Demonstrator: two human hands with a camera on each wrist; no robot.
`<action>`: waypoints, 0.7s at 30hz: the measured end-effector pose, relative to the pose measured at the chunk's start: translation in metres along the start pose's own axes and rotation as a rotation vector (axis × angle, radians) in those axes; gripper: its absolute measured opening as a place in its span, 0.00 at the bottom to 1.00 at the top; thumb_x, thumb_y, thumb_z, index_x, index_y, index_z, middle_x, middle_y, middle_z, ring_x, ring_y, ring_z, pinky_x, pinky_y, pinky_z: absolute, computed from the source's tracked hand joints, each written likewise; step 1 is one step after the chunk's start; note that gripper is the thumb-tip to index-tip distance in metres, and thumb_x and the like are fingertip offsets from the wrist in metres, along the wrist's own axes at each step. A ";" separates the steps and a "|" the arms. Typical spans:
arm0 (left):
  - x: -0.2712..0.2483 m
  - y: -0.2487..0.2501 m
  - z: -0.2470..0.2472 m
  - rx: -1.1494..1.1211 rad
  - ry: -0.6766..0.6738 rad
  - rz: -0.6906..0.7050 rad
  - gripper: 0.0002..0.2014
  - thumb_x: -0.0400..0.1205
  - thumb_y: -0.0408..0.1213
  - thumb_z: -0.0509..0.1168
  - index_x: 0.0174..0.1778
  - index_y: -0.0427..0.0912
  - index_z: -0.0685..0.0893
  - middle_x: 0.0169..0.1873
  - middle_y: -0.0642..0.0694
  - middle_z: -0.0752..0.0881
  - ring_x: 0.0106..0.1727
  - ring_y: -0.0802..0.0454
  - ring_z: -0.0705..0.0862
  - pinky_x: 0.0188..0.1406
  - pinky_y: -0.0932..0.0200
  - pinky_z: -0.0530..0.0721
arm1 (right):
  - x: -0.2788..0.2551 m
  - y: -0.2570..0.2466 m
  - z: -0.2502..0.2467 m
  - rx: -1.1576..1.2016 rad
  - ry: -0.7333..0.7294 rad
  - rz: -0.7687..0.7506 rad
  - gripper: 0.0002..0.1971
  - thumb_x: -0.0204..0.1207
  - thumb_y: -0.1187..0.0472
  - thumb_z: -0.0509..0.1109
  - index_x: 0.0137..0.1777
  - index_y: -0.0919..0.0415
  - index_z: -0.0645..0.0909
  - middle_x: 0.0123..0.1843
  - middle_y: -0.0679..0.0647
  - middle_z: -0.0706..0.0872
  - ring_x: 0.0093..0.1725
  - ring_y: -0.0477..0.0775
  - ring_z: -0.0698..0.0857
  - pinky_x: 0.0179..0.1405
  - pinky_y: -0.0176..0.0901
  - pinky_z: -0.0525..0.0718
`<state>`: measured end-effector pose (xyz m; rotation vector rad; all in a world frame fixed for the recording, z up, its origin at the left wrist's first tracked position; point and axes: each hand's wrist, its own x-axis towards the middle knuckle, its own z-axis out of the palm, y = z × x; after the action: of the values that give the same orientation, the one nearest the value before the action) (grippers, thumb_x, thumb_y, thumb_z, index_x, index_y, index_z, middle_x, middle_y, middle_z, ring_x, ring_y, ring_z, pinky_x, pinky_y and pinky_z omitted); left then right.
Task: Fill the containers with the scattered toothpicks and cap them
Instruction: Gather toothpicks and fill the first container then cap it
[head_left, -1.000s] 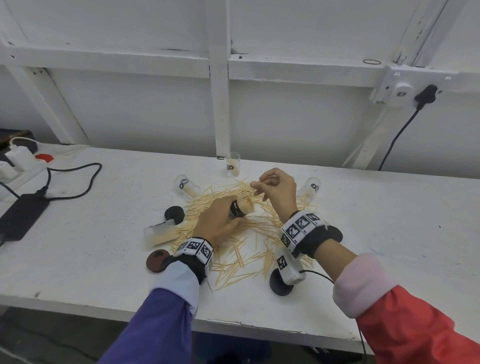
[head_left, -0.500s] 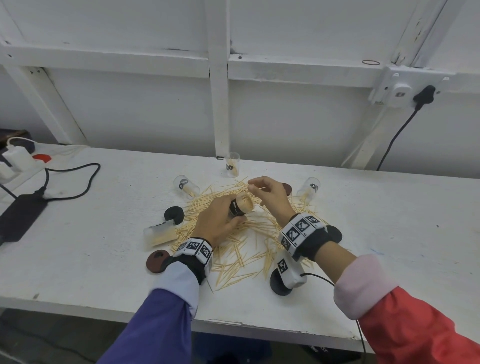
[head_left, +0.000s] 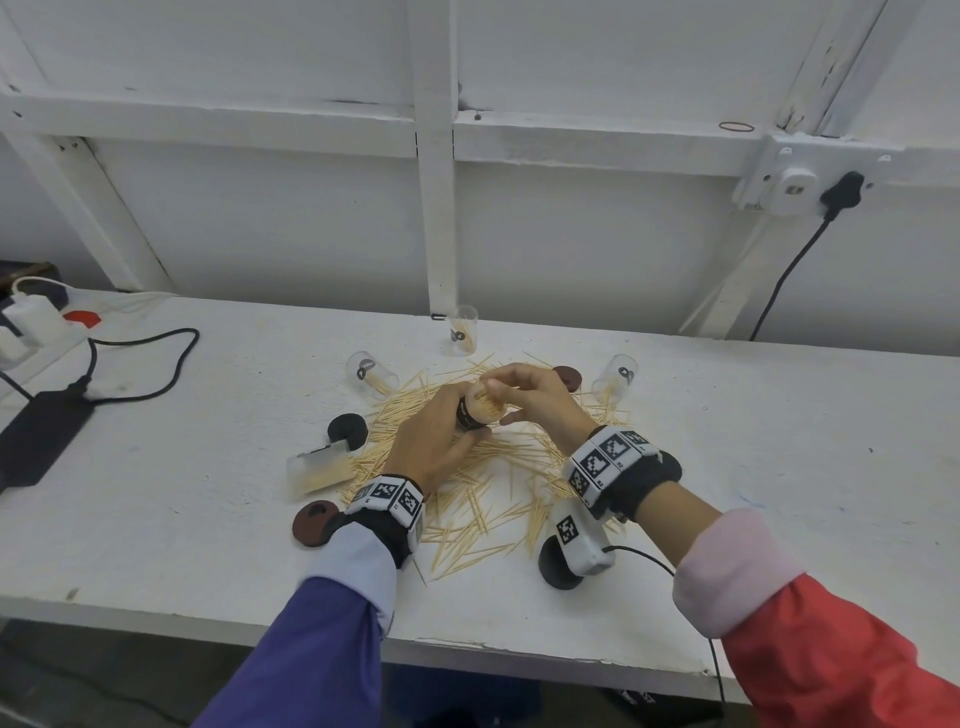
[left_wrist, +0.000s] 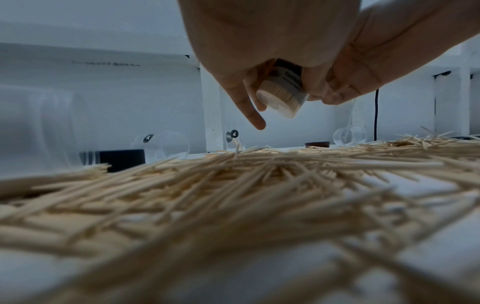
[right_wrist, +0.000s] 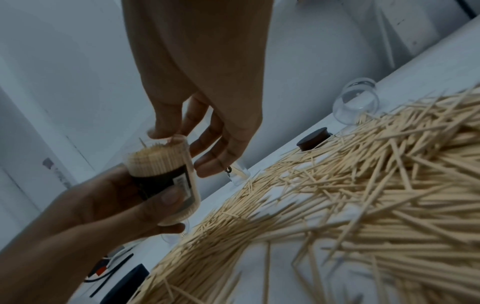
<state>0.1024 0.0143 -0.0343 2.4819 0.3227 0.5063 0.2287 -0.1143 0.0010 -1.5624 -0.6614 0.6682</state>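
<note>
On top of the big white bench I see a wide heap of loose toothpicks, and that is the biggest mess left to clear. Around the heap lie a few clear pots, like one empty pot tipped on its side at the far right, and some dark round caps, like the black cap on the left. My left hand is curled round the packed pot, holding it up over the middle of the heap, a bit tilted. It looks stuffed nearly full. My right hand is at the pot's open top, with fingertips pinched on the rim where one stick pokes up higher than the rest. I think I am pushing in the last sticks before capping. If I tip the pot more, the sticks could slide out again. If I push too hard on a full pot, a thin stick could snap. The tall stick could also stop a cap from closing.
</note>
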 end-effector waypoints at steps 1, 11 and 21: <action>0.000 0.000 0.000 -0.008 0.000 -0.006 0.25 0.80 0.49 0.70 0.70 0.49 0.71 0.60 0.54 0.82 0.53 0.53 0.83 0.48 0.52 0.84 | -0.001 -0.001 -0.001 0.024 -0.001 0.009 0.13 0.79 0.56 0.72 0.57 0.64 0.86 0.57 0.60 0.89 0.56 0.56 0.87 0.49 0.54 0.88; 0.000 0.001 0.001 -0.008 -0.085 -0.001 0.24 0.80 0.48 0.69 0.70 0.51 0.70 0.57 0.54 0.83 0.50 0.51 0.85 0.49 0.46 0.85 | -0.007 -0.008 -0.003 -0.074 -0.049 0.007 0.13 0.72 0.56 0.79 0.55 0.60 0.87 0.54 0.57 0.90 0.51 0.51 0.88 0.42 0.43 0.87; -0.002 0.000 -0.005 0.057 -0.015 -0.061 0.29 0.78 0.51 0.72 0.73 0.53 0.70 0.63 0.54 0.83 0.58 0.51 0.84 0.51 0.51 0.84 | -0.012 -0.010 -0.038 -1.080 -0.335 0.238 0.13 0.73 0.62 0.77 0.57 0.60 0.85 0.49 0.49 0.83 0.46 0.48 0.81 0.43 0.39 0.81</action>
<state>0.0989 0.0157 -0.0312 2.5209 0.4110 0.4584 0.2486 -0.1482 0.0142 -2.5772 -1.2169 0.8106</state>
